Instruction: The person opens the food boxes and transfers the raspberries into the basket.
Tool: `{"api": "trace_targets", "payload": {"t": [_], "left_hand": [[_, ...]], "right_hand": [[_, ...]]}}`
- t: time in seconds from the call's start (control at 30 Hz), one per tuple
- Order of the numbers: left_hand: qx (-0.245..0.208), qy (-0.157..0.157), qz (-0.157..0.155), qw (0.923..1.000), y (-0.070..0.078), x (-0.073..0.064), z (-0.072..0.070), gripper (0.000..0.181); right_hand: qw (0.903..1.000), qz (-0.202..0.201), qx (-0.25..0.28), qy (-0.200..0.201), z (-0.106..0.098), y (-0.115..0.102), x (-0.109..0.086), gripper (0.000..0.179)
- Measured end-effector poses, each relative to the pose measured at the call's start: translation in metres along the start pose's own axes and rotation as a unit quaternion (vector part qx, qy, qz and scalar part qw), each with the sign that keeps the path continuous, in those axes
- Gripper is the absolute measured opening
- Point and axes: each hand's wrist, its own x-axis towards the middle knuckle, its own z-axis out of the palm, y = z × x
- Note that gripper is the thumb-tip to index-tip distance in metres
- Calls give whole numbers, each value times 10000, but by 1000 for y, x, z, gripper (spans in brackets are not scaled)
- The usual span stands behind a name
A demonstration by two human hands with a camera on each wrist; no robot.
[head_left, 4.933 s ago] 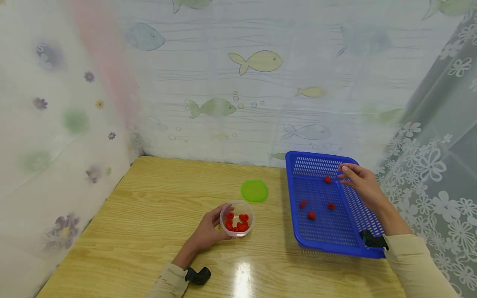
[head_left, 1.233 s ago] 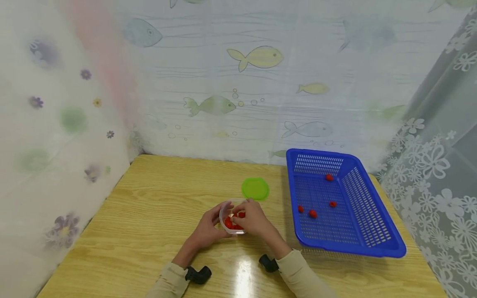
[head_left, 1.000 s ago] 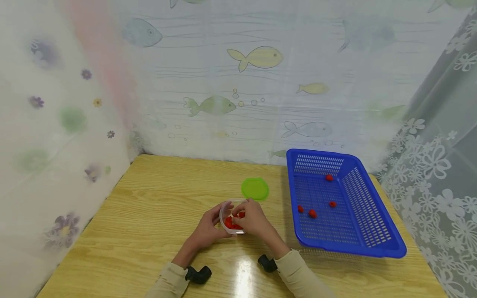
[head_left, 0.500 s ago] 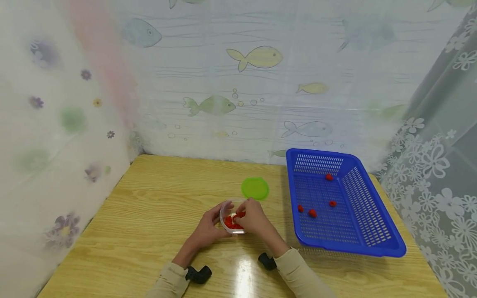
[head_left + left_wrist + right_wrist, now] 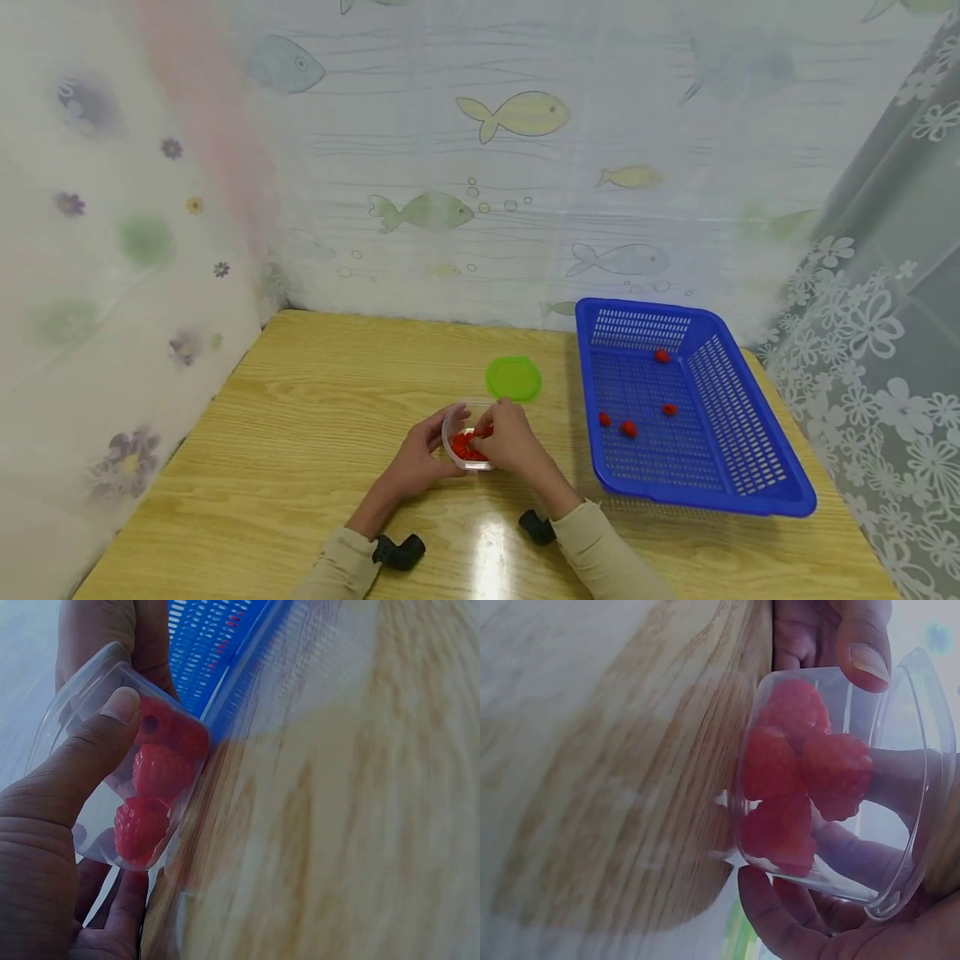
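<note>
A clear plastic container (image 5: 474, 465) stands on the wooden table with several red raspberries (image 5: 463, 448) inside. My left hand (image 5: 420, 461) grips it from the left, thumb on the near wall and fingers round the far side. The right hand (image 5: 513, 437) reaches over the rim from the right, its thumb and index finger down among the fruit. In the right wrist view these fingertips are at one raspberry (image 5: 837, 775) that sits on top of the others, and the remaining fingers curl outside the wall. Through the wall, the left wrist view shows red raspberries (image 5: 142, 829) at the bottom.
A round green lid (image 5: 513, 379) lies flat behind the container. To the right stands a large blue plastic basket (image 5: 587, 408) with several raspberries (image 5: 628, 429) scattered on its floor. Patterned curtains (image 5: 420, 267) close off the table at the back and sides.
Some seconds ago the right hand was over the basket; it has moved left into the container. Over the last second its fingers shift the raspberries slightly there. The left hand keeps its grip.
</note>
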Motion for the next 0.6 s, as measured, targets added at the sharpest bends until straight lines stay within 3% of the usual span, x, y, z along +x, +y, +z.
{"api": "trace_targets", "payload": {"t": [0.37,0.6], "left_hand": [[21,25,87,10000,-3,0,1,90],[-3,-2,108,9999,-4,0,0,87]], "right_hand": [[9996,-177,-210,-112,-2,-1,2,7],[9998,-45,157,105,4,3,-1,10]]}}
